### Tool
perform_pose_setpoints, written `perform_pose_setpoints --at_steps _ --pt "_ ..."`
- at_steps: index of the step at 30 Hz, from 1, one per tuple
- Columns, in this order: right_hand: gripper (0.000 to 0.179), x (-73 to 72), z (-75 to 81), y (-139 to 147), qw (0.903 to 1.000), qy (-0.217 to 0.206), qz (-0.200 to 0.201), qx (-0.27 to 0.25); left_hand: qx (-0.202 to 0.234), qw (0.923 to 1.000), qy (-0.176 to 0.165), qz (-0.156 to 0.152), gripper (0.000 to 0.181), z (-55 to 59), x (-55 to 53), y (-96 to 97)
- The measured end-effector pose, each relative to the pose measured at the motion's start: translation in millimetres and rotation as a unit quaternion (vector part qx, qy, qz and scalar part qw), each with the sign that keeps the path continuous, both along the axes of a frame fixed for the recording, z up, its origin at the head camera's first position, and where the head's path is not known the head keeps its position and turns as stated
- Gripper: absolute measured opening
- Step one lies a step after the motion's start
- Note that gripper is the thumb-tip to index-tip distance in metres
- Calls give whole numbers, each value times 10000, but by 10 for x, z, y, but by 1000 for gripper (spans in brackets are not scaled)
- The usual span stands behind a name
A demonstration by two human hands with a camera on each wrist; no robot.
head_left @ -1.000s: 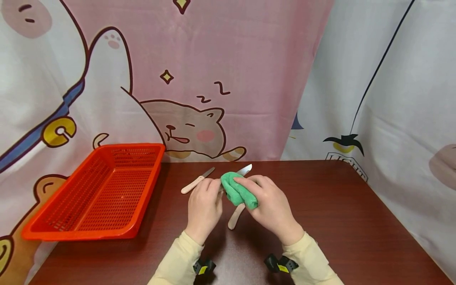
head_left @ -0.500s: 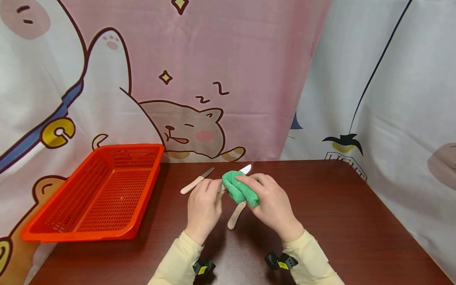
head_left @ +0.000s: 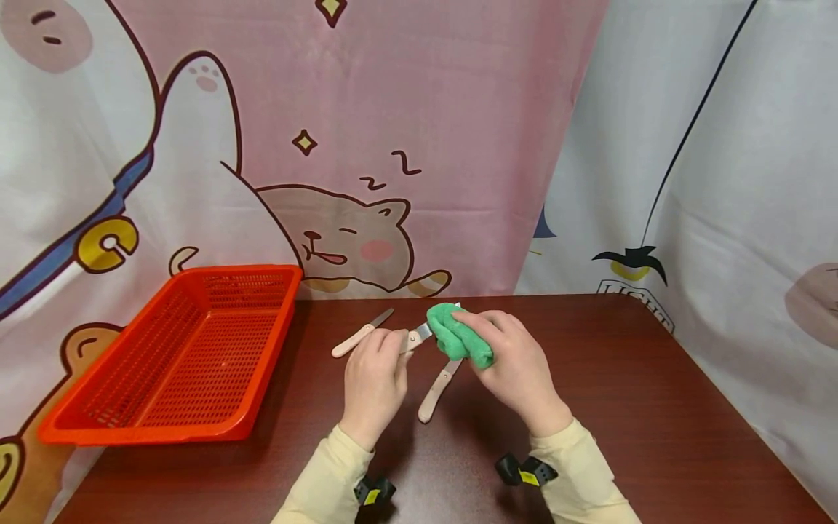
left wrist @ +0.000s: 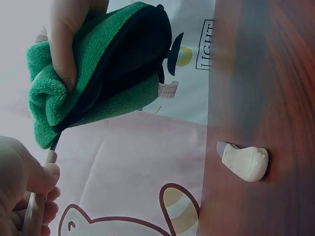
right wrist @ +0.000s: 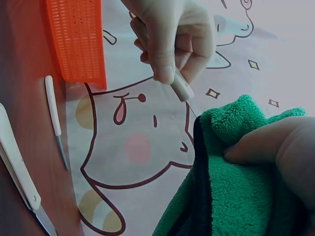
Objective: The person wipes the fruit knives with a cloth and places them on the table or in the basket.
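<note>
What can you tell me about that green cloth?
The green cloth looks plush, like towelling, with black edging and a small, pale printed label. Bunched and folded, it is held above the table in the person's right grip, folded over the blade of a knife.

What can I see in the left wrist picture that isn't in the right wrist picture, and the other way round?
Only the left wrist view: the white tag on the green cloth and the word LIGHT printed on the curtain.

Only the right wrist view: the red basket, and a pair of loose knives on the table, where the left wrist view shows just one.

Both: the left hand gripping the held knife by its handle, the right hand holding the cloth, the table and the curtain.
</note>
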State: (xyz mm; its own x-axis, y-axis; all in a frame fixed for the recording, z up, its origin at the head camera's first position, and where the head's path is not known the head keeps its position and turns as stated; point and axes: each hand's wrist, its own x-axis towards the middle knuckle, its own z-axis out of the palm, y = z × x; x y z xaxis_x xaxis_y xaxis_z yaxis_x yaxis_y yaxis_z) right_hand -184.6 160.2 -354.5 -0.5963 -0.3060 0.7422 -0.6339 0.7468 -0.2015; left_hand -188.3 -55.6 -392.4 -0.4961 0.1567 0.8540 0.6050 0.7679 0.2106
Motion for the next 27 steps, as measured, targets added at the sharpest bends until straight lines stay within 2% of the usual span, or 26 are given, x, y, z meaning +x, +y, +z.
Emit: perform_pose_setpoints --at_steps 27 --pt "63 -45 86 305 9985 -160 -484 -216 39 9999 -161 -40 36 -9 -5 -14"
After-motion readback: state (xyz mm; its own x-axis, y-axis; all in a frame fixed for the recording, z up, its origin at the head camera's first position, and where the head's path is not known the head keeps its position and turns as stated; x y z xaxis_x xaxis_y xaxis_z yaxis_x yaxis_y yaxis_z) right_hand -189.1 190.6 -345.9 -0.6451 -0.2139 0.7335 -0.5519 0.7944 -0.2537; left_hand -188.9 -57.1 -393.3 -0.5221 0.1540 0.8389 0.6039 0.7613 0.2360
